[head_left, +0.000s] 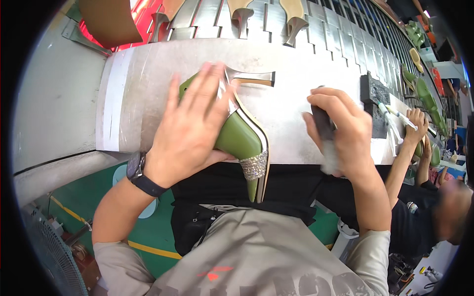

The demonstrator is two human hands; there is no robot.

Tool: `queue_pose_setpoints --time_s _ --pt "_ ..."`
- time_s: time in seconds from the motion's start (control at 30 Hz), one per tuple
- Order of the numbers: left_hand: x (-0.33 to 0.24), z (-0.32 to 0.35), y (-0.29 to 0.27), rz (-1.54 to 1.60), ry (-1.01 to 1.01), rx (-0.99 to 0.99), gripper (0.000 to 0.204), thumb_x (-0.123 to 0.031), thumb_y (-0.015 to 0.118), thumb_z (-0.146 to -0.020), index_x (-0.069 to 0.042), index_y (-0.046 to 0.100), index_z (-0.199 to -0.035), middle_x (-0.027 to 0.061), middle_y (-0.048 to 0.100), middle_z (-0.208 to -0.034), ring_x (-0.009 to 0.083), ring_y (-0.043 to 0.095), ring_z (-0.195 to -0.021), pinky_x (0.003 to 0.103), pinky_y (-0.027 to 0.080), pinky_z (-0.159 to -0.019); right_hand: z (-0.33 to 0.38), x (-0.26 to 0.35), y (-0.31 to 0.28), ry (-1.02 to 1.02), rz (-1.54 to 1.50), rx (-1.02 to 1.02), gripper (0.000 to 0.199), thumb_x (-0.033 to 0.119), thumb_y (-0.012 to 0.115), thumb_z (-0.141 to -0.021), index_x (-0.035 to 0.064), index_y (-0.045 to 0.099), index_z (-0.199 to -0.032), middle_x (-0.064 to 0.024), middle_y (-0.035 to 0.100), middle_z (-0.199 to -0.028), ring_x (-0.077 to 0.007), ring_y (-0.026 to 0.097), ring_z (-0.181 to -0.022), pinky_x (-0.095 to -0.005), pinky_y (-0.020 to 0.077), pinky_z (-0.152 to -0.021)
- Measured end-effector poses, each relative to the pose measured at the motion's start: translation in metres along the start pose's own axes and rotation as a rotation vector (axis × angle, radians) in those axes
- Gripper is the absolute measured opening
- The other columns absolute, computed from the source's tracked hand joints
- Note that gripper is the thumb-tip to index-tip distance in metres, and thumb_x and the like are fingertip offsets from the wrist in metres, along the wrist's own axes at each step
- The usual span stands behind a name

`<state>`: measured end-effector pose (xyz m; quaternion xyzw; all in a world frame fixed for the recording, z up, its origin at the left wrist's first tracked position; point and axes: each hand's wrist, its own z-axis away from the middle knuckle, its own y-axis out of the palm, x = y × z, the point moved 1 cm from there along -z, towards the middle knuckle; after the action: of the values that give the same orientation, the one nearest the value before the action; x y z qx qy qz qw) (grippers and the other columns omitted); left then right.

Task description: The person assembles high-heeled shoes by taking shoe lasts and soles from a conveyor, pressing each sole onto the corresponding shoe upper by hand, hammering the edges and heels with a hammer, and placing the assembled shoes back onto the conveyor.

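Note:
A green high-heeled shoe (239, 135) lies on its side at the near edge of the pale worktop (286, 123), its pointed toe overhanging toward me. A glittering band (254, 166) crosses the toe, and the silvery heel (253, 78) points right. My left hand (190, 123) grips the shoe's rear part, fingers over its side and thumb below, hiding much of the back. To the right, apart from the shoe, my right hand (348, 128) is closed round a dark-handled tool (323, 121). Its pale lower end is blurred, so I cannot make out its kind.
Beyond the worktop runs a metal slat conveyor (326, 37) carrying several heeled shoe parts (291, 19). A black block (377, 106) with syringes (402, 117) stands right. Farther right, a co-worker's hand (417, 123) reaches in. A fan (52, 251) stands low left.

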<state>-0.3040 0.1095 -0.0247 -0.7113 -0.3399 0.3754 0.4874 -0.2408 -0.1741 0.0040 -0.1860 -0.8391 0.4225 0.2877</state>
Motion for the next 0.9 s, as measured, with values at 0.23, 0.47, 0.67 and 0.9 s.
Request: queue_pose_setpoints --time_s 0.23,0.47,0.67,0.9 --pt "-0.011 -0.047 -0.011 0.251 0.275 0.041 0.069 -0.019 0.092 -0.062 -0.005 0.061 -0.121 0.0090 0.066 -0.115 0.0277 0.065 -0.115 0.047 0.047 -0.106 0.064 0.027 -0.014 0.274 -0.174 0.071 0.054 0.003 0.080 -0.075 -0.0002 0.067 -0.127 -0.0228 0.065 -0.133 -0.0398 0.065 -0.119 -0.0466 0.0520 -0.103" --pt "-0.070 -0.110 -0.015 1.946 -0.378 0.063 0.053 -0.045 0.058 -0.108 -0.002 0.055 -0.137 0.0077 0.066 -0.125 0.0134 0.064 -0.111 0.033 0.053 -0.094 0.049 0.026 0.040 -0.071 -0.406 -0.565 0.097 0.012 0.086 -0.080 -0.0057 0.031 -0.158 -0.0327 0.049 -0.149 -0.0428 0.055 -0.136 -0.0529 0.0429 -0.113" --pt "-0.025 -0.156 0.046 0.835 -0.302 -0.124 0.058 -0.046 0.058 -0.105 0.006 0.062 -0.132 0.0171 0.072 -0.122 0.0260 0.069 -0.114 0.040 0.052 -0.100 -0.044 -0.055 -0.004 0.553 -1.133 -0.748 0.068 0.016 0.079 -0.087 -0.0052 0.049 -0.145 -0.0147 0.068 -0.123 -0.0251 0.068 -0.109 -0.0369 0.0542 -0.095" --pt "-0.025 -0.262 0.077 0.231 -0.446 0.183 0.055 -0.044 0.079 -0.086 0.005 0.073 -0.109 0.0256 0.075 -0.102 0.0395 0.074 -0.097 0.045 0.058 -0.088 -0.057 -0.250 0.023 1.002 -0.336 -0.514 0.070 0.030 0.076 -0.080 -0.0024 0.058 -0.139 -0.0222 0.066 -0.132 -0.0356 0.067 -0.119 -0.0421 0.0509 -0.103"
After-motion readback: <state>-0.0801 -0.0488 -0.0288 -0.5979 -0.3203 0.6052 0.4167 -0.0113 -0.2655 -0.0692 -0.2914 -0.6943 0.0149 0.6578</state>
